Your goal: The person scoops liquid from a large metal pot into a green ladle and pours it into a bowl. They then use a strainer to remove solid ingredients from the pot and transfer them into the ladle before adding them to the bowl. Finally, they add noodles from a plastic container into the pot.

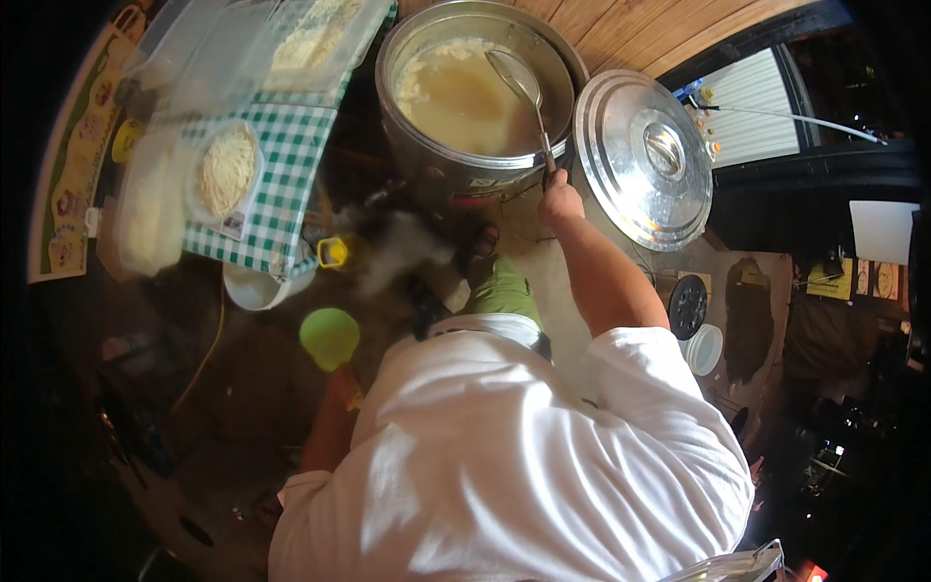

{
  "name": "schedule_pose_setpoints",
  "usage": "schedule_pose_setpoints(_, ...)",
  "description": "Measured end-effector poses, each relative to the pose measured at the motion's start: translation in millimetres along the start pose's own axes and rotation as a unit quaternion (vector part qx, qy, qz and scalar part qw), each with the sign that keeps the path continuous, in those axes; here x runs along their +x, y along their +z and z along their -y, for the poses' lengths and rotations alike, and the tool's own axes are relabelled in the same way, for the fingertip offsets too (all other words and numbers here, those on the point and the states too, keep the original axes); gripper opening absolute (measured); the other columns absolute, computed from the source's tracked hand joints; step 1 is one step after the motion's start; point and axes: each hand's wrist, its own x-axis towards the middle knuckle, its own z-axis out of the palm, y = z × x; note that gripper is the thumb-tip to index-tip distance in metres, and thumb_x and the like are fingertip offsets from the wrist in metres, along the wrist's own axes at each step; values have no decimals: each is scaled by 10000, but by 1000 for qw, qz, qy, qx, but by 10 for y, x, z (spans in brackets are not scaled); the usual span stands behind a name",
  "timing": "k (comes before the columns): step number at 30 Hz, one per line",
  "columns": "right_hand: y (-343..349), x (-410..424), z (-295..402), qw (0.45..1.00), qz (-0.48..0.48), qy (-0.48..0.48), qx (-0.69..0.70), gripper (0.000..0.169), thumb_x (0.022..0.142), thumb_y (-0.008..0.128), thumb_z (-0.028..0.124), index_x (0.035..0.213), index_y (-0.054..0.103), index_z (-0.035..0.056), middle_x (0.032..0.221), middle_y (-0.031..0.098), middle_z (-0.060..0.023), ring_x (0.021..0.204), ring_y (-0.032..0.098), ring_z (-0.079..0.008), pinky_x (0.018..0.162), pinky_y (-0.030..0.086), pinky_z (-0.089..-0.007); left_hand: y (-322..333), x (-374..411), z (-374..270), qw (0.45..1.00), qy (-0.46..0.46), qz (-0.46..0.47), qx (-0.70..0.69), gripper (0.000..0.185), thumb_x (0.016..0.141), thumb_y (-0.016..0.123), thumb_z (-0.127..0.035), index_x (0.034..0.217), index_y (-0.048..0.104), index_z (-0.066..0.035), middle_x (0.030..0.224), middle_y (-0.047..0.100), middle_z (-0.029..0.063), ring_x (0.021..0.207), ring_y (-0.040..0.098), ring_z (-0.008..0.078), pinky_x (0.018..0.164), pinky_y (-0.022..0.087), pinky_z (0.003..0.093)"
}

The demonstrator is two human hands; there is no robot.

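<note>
My right hand (562, 200) grips the dark handle of a metal skimmer ladle (518, 81). The ladle's round head hangs over the near right side of a large steel stockpot (473, 154), above cloudy yellowish liquid (460, 98) with pale curds or foam along its far and left edge. Low at my left side, my left hand (345, 384) holds a green plastic dipper (329, 339); its handle is partly hidden by the hand. Against the pot's right side leans a round metal lid (644, 158) with a handle in its middle.
On the left, a table with a green checked cloth (280, 156) bears a plate of pale noodle-like food (227, 171) and clear plastic tubs (309, 44). Under its corner stands a white bucket (254, 287), with a yellow container (334, 252) beside it. A white tub (704, 349) lies at right.
</note>
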Motion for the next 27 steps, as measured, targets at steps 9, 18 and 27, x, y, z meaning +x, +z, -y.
schedule_pose_setpoints(9, 24, 88, -27, 1000, -11, -12, -4, 228, 930, 382, 184, 1101, 370, 34, 1014, 610, -309, 989, 587, -455, 837, 465, -509, -155, 99, 74, 999, -17, -3, -46, 210, 921, 450, -306, 853, 511, -117, 698, 531, 57, 507, 473, 164, 380, 340, 299)
schedule_pose_setpoints(18, 6, 123, -39, 1000, 9, 2, 7, 258, 942, 309, 207, 1122, 401, 46, 1078, 601, -299, 1042, 571, -451, 887, 452, -496, -69, 316, 42, 997, -38, -38, -58, 209, 884, 484, -237, 746, 512, -83, 644, 489, 62, 538, 493, 208, 499, 412, 386)
schedule_pose_setpoints(27, -6, 107, -104, 1000, 10, -21, 16, 240, 956, 332, 227, 1102, 369, 39, 1025, 600, -320, 1005, 570, -472, 857, 445, -525, -50, 671, 301, 995, 10, 9, 101, 272, 862, 482, -266, 740, 600, -54, 649, 549, 115, 553, 520, 241, 508, 415, 417)
